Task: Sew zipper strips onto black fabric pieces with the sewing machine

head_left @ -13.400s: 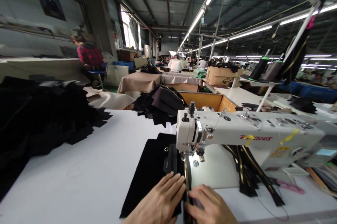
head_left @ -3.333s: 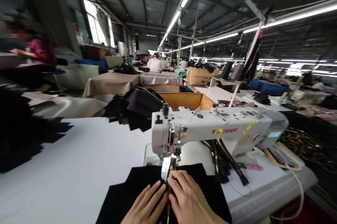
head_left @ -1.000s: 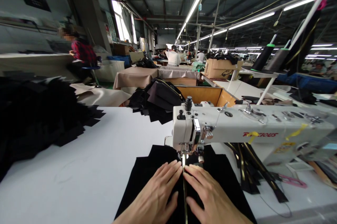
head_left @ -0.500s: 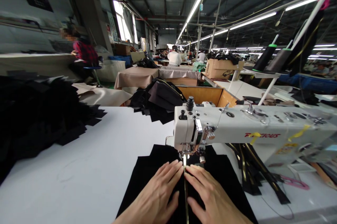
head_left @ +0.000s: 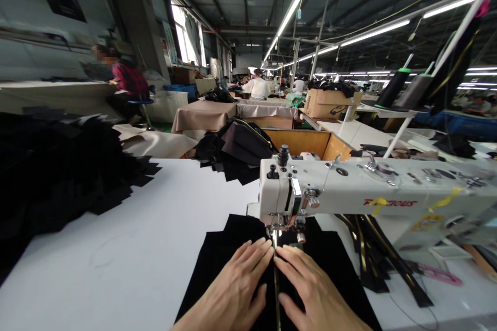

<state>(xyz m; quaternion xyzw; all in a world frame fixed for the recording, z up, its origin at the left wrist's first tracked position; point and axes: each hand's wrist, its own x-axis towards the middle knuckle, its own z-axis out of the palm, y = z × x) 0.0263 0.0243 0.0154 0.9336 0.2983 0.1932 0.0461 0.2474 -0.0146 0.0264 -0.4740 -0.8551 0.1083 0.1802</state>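
Observation:
Black fabric [head_left: 212, 258] with stepped corners lies on the white table under the head of a sewing machine [head_left: 330, 183]. Down its middle runs a gold zipper [head_left: 277, 289], passing beneath the lit presser foot [head_left: 275, 232]. My left hand [head_left: 243, 279] presses flat on the cloth just left of the zipper, fingers stretched out toward the needle area. On the other side, my right hand [head_left: 310, 282] lies flat too, its fingertips close beside the zipper. The needle itself is too small to make out.
A large heap of black fabric pieces [head_left: 58, 165] covers the table's left side. Behind the machine sits another black pile [head_left: 236, 147]. Black zipper strips [head_left: 367, 248] and pink-handled snips [head_left: 440, 274] lie right. Thread cones [head_left: 394, 87] stand behind. People sit farther off.
The whole view has shifted slightly, with everything a little farther right. Both hands keep their flat pose beside the zipper, and the fabric sits nearly the same under the machine.

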